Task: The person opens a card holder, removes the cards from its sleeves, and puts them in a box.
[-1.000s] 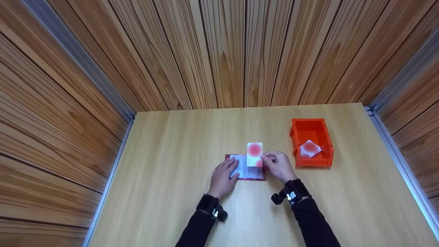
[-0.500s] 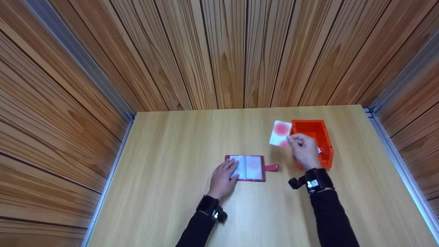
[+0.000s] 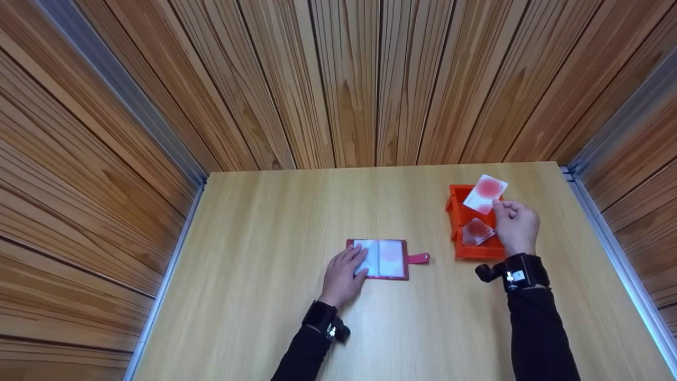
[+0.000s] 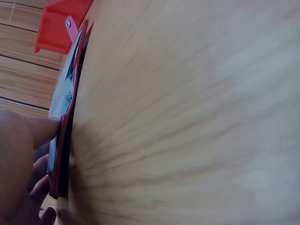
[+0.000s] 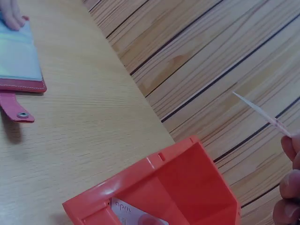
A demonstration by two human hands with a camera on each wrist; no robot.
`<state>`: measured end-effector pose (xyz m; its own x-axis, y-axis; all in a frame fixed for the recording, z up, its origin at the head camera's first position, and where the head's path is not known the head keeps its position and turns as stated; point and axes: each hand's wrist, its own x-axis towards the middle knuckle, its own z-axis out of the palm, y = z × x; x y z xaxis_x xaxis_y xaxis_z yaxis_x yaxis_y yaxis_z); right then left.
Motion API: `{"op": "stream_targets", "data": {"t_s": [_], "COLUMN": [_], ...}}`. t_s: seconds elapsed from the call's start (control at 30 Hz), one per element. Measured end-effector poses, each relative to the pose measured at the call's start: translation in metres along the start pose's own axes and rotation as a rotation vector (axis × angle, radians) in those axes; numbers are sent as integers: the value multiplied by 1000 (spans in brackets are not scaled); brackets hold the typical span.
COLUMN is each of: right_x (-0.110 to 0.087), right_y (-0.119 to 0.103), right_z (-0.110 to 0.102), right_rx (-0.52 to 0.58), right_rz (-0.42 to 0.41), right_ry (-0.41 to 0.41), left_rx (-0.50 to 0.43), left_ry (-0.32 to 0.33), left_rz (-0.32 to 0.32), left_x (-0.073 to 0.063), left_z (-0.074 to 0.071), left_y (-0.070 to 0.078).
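My right hand (image 3: pixel 518 225) pinches a white card (image 3: pixel 485 194) with pink-red circles by its lower right corner, above an orange-red bin (image 3: pixel 456 227). Inside the bin lie loose cards (image 3: pixel 477 232); one reads "april" in the right wrist view. Farther left, an opened red card holder (image 3: pixel 391 259) with clear sleeves lies flat on the table. Its strap (image 3: pixel 419 258) with a metal snap points right. My left hand (image 3: pixel 344 275) rests on the holder's left half, fingers extended over the sleeve. In the left wrist view, the thumb (image 4: pixel 44 129) touches the holder's near edge.
The light wood table (image 3: pixel 264 254) is bounded by wood-plank walls (image 3: pixel 344 84) at the back and both sides. Metal rails (image 3: pixel 624 264) run along the table's side edges. The bin stands near the back right corner.
My right hand has lifted the card away from the holder's right half and carried it right, over the bin. The holder's strap has come into view. My left hand has stayed in place.
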<state>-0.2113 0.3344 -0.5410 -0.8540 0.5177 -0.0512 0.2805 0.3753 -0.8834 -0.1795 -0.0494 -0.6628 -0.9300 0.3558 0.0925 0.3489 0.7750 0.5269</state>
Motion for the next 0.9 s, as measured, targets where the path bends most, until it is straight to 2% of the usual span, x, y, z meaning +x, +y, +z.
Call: {"op": "stream_targets", "data": {"t_s": [0.13, 0.4, 0.57, 0.77, 0.9], "right_x": [3, 2, 0, -3, -6], "right_y": [14, 44, 50, 51, 51], "right_z": [-4, -1, 5, 12, 17], "right_rx": [-20, -118, -126, -133, -156], "right_rz": [64, 184, 250, 297, 262], "right_ry": [22, -7, -29, -66, -56], "left_rx": [5, 19, 23, 8, 15], "left_ry": [1, -13, -10, -32, -37], "left_rz": [8, 11, 15, 4, 3], "left_x": [-1, -1, 0, 1, 0], "left_z": [0, -3, -5, -6, -6], "left_y": [1, 2, 0, 0, 0]}}
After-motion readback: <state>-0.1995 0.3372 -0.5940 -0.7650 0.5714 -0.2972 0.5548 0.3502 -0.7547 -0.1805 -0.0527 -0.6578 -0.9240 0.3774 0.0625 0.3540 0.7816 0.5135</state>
